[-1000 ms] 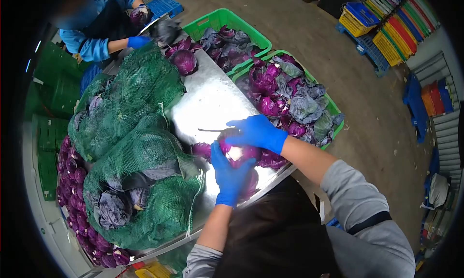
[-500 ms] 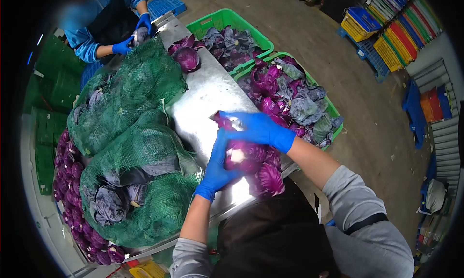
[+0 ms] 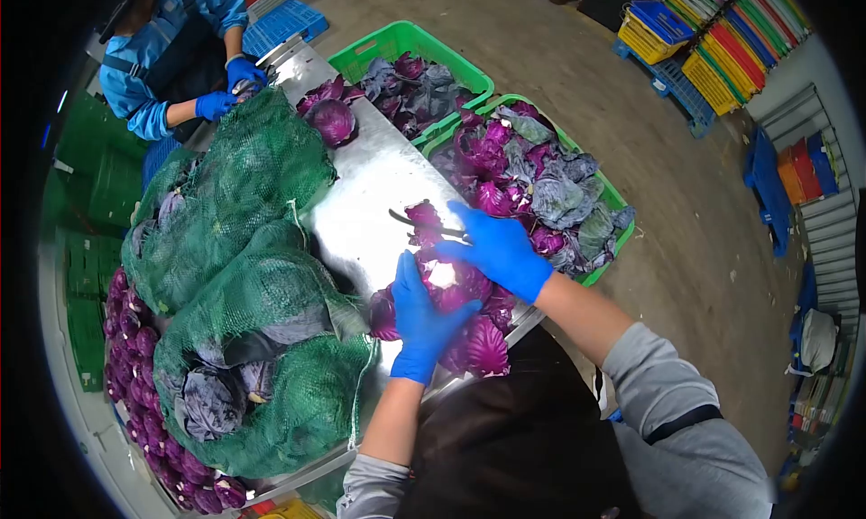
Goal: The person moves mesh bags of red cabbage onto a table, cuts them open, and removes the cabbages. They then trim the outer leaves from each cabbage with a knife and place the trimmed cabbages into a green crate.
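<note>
Left hand (image 3: pixel 426 313): clasping red cabbage (image 3: pixel 446 277), thumb and fingers forked wide around it.
Right hand (image 3: pixel 498 250): wrapped on knife (image 3: pixel 415 223), handle hidden in the grip, dark blade pointing 10 o'clock.
Red cabbage: between both hands, pale stem showing; 2 o'clock of left hand, 8 o'clock of right.
Tabletop (image 3: pixel 361 190): metal, purple leaf (image 3: pixel 423 212) at 11 o'clock from cabbage.
Mesh sack (image 3: pixel 244 293): 9 o'clock.
Green crate (image 3: pixel 614 197): 1 o'clock, leaf-filled.
</note>
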Tool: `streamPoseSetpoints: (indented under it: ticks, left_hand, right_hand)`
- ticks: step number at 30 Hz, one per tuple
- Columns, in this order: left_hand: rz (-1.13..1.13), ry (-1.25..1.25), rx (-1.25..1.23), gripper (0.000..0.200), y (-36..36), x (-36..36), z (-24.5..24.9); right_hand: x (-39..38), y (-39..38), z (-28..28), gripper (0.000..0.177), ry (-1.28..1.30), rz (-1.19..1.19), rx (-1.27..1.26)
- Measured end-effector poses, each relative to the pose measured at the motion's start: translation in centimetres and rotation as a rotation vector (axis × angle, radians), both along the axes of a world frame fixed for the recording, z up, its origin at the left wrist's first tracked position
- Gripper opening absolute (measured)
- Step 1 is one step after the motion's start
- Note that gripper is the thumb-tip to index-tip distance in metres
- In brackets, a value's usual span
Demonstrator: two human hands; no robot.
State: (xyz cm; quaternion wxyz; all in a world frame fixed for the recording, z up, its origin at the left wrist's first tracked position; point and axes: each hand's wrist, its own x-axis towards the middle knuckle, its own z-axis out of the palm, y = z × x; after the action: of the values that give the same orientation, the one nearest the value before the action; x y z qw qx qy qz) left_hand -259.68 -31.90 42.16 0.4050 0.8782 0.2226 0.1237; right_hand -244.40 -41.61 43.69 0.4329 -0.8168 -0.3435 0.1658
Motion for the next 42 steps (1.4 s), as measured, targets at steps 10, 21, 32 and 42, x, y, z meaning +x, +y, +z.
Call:
streamPoseSetpoints:
  ticks: [10,21,32,42]
  left_hand:
    - [0.118,0.116,0.244,0.103,-2.4,3.4,1.7]
    - [0.098,0.250,0.323,0.116,-3.1,4.4,3.1]
    - [0.125,-0.001,0.189,0.117,-3.3,-0.4,-1.0]
    - [-0.250,-0.024,-0.158,0.114,3.1,-1.1,0.3]
  right_hand:
    - [-4.6,-4.1,2.4,0.067,-0.134,0.050,-0.671]
    - [2.5,-2.7,2.6,0.049,-0.214,0.357,-0.525]
    - [2.5,-4.4,-0.3,0.062,-0.016,-0.090,-0.491]
    - [1.9,-2.1,1.5,0.054,-0.116,0.130,0.074]
